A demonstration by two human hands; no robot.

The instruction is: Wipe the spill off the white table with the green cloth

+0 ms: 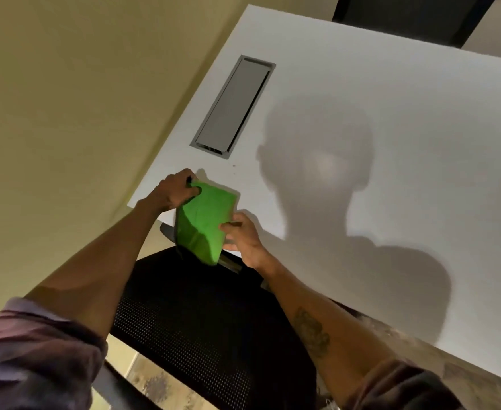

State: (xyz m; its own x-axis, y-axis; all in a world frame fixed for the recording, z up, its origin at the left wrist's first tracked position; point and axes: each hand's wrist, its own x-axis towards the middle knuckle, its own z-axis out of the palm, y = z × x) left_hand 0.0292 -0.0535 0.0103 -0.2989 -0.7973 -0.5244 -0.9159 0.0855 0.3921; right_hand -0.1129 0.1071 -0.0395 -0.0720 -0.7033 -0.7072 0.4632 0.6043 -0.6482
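Observation:
A folded green cloth (206, 220) hangs at the near left corner of the white table (391, 128), partly over the table's edge. My left hand (175, 190) grips the cloth's upper left corner. My right hand (241, 235) pinches its lower right side. The cloth is lifted and tilted, with its lower end drooping over the chair. A few tiny dark specks (233, 166) lie on the table just beyond the cloth; I cannot make out a clear spill.
A grey cable hatch (233, 106) is set into the table beyond the cloth. A black mesh chair (201, 321) stands below the table's edge under my arms. A beige wall (65, 113) runs along the left. My shadow falls across the tabletop.

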